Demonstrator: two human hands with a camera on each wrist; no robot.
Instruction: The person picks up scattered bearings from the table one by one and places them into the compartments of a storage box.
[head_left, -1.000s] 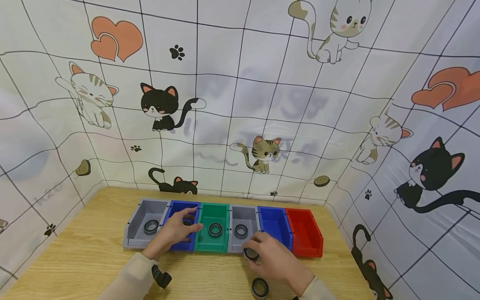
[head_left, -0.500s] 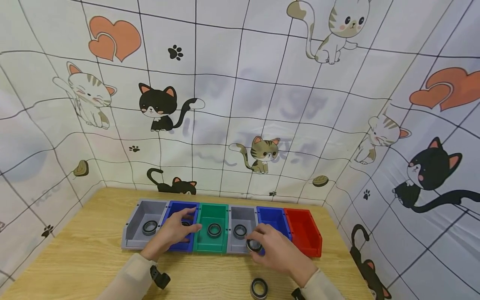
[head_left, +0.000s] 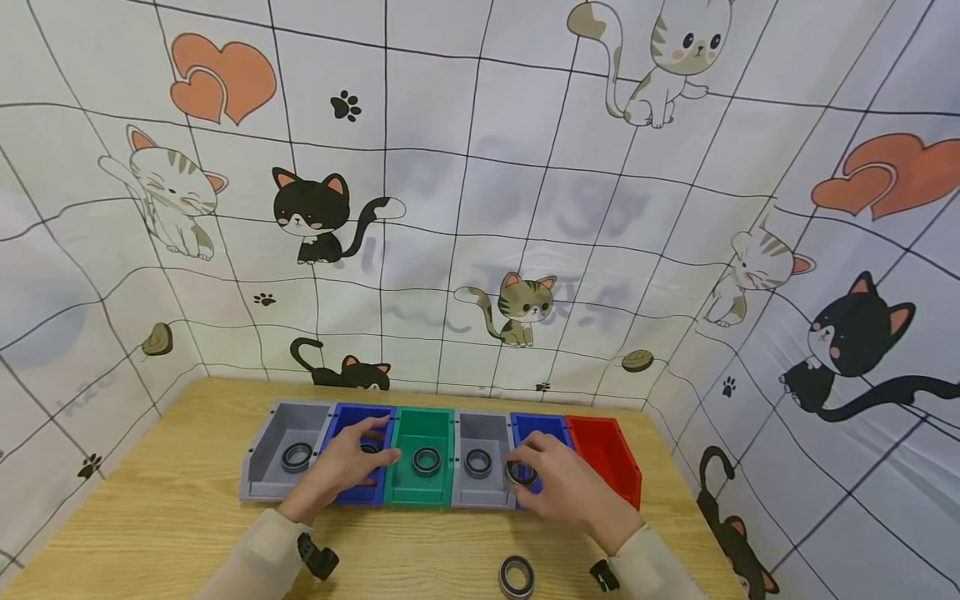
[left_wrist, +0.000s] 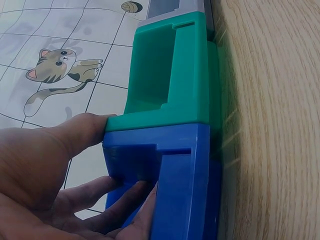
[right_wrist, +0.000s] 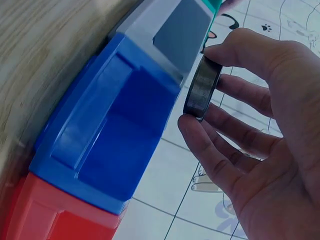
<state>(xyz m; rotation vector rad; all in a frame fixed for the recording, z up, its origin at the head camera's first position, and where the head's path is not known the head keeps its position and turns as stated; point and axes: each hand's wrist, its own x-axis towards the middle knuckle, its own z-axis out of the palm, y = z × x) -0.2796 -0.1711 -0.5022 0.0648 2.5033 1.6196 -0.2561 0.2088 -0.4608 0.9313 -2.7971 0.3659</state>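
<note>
My right hand [head_left: 558, 479] pinches a ball bearing [right_wrist: 202, 89] between thumb and fingertips, over the front of the right blue bin [right_wrist: 120, 135]. The bearing stands clear of the bin's walls in the right wrist view. My left hand [head_left: 341, 462] is at the left blue bin [left_wrist: 182, 175], its thumb on the rim beside the green bin [left_wrist: 190, 75] and its fingers reaching inside. A bearing in that blue bin is mostly hidden behind the left hand. Another loose bearing [head_left: 503, 579] lies on the table near the front.
The bins stand side by side in a row. Single bearings lie in the left grey bin [head_left: 270, 475], the green bin and the right grey bin [head_left: 483, 425]. A red bin [head_left: 607, 454] ends the row. Behind the wooden table [head_left: 420, 542] hangs a cat-print curtain [head_left: 427, 350].
My right hand has carried the bearing up and right, from the front of the right grey bin to over the right blue bin. The left hand has stayed at its bin.
</note>
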